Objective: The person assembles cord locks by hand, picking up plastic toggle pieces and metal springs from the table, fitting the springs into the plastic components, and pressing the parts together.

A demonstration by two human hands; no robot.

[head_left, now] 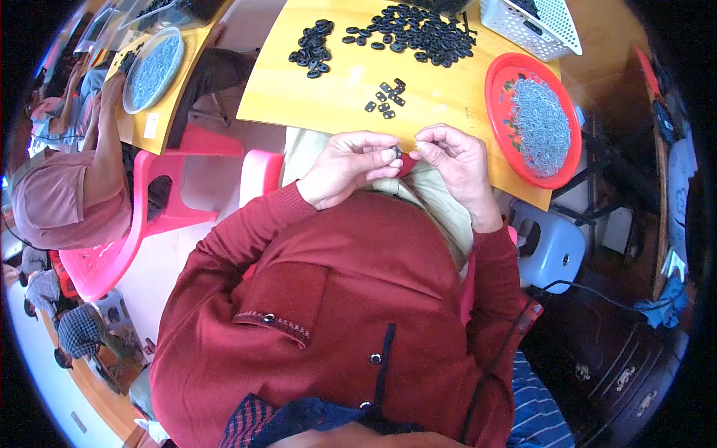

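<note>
At the table's near edge my left hand (347,166) pinches a small black piece (396,151) between thumb and fingertips. Close on its right is my right hand (457,160), thumb and forefinger pressed together; whatever they hold is too small to make out. Beyond my hands lies a small group of black two-holed pieces (387,98) on the yellow table (284,97). Farther off are a heap of black oval pieces (429,33) and a smaller pile of them (312,51). To the right, a round red tray (494,97) holds many thin silvery metal pieces (541,123).
A white perforated basket (549,37) stands at the far right, with black pieces in it. A blue plastic stool (556,250) is beside me on the right. At left, a person (82,190) sits on a pink chair (142,201) near another tray (155,71).
</note>
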